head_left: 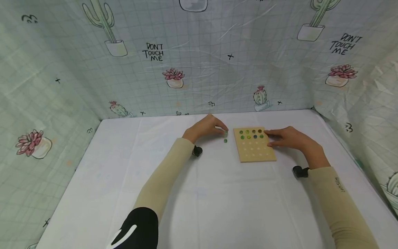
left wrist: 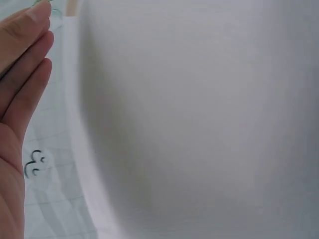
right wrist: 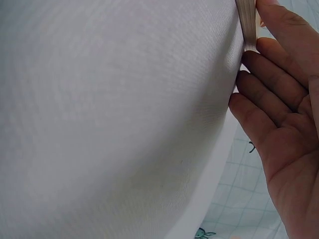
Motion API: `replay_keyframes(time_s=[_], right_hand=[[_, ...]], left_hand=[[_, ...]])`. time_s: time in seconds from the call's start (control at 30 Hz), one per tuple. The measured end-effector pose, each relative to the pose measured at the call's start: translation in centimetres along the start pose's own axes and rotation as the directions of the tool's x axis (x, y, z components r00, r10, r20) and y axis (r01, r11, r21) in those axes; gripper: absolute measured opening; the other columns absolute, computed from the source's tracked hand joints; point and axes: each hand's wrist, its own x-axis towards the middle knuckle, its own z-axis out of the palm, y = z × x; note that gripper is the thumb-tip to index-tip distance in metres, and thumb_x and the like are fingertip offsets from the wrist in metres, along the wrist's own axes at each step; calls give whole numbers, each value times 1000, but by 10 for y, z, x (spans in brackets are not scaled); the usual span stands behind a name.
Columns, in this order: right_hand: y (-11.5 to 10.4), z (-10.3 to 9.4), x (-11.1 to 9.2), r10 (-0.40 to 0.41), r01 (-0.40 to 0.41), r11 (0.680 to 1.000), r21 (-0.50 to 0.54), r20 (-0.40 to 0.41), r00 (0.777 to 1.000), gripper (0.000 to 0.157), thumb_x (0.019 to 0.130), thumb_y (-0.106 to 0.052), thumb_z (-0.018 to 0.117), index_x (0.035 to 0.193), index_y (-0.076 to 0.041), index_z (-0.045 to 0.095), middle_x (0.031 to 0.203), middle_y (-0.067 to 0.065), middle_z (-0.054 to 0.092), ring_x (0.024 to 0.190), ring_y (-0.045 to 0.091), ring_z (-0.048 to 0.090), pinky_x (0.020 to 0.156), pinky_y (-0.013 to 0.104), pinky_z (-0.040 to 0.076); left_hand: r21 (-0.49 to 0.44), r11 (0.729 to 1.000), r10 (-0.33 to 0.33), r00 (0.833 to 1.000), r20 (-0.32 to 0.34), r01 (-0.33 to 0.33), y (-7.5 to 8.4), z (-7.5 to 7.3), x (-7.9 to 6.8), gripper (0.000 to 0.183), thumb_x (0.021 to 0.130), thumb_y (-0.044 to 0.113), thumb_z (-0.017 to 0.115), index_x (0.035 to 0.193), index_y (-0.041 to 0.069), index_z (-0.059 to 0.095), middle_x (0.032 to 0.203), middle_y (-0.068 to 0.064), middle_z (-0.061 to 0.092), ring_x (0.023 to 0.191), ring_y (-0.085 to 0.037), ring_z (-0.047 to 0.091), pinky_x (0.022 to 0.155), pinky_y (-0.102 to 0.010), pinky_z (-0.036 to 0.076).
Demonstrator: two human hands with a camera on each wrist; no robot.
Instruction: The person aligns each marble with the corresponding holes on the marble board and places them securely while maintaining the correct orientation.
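My left hand (head_left: 207, 126) reaches to the left of a square wooden board (head_left: 255, 154), its thumb and fingertips pinching a small green marble (head_left: 226, 132). Just below those fingertips, another green marble (head_left: 225, 140) lies on the white cloth. The board has rows of round hollows; its two far rows hold several marbles in green, yellow, brown and blue. At the board's right edge, my right hand (head_left: 289, 137) touches with extended forefinger and thumb. In the right wrist view, the board's edge (right wrist: 247, 25) meets the fingertips of that hand.
A white cloth (head_left: 217, 207) covers the table. Behind it and at both sides hang pale printed curtains (head_left: 205, 90) with cactus drawings. A small black wrist camera (head_left: 197, 151) sits at the left wrist, another black camera (head_left: 300, 172) at the right.
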Motion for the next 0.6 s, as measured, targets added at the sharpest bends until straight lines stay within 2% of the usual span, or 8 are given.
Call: replay_keyframes(time_s=[0.13, 0.27, 0.37, 0.47, 0.6], right_hand=[[-1, -2, -1, 14, -14, 1000, 6, 12, 1000, 79, 89, -58, 71, 151, -12, 49, 150, 23, 48, 137, 50, 43, 108, 68, 37], [-2, -2, 0, 17, -17, 1000, 3, 12, 1000, 78, 90, -56, 71, 151, -13, 50, 150, 23, 48, 137, 50, 43, 108, 67, 37], [-2, -3, 0, 7, -7, 1000, -4, 6, 1000, 78, 90, -57, 71, 150, -13, 50, 149, 23, 49, 136, 50, 44, 108, 67, 38], [-2, -3, 0, 1, 0, 1000, -10, 3, 1000, 78, 90, -57, 71, 150, -12, 50, 149, 23, 50, 135, 50, 45, 107, 67, 38], [-4, -3, -1, 3, -3, 1000, -8, 7, 1000, 77, 90, -56, 71, 149, -12, 51, 148, 23, 50, 135, 50, 46, 107, 67, 38]], left_hand=[[-20, 999, 42, 997, -66, -44, 6, -3, 0, 21, 89, 13, 79, 110, 10, 80, 112, 1, 77, 109, -11, 71, 95, -22, 53], [-62, 991, 111, 987, -115, -119, 11, -3, -1, 22, 87, 9, 80, 109, 7, 80, 110, -2, 77, 106, -12, 72, 94, -26, 55], [-71, 980, 172, 972, -159, -185, 14, -2, -2, 22, 86, 7, 81, 108, 5, 80, 109, -4, 77, 104, -14, 73, 92, -30, 57], [-51, 967, 234, 951, -203, -249, 15, -2, -3, 21, 86, 8, 81, 107, 5, 80, 108, -6, 77, 102, -14, 73, 89, -29, 58], [-37, 961, 258, 933, -250, -275, 20, -1, -6, 20, 87, 9, 80, 106, 4, 80, 107, -7, 78, 101, -16, 74, 86, -30, 59]])
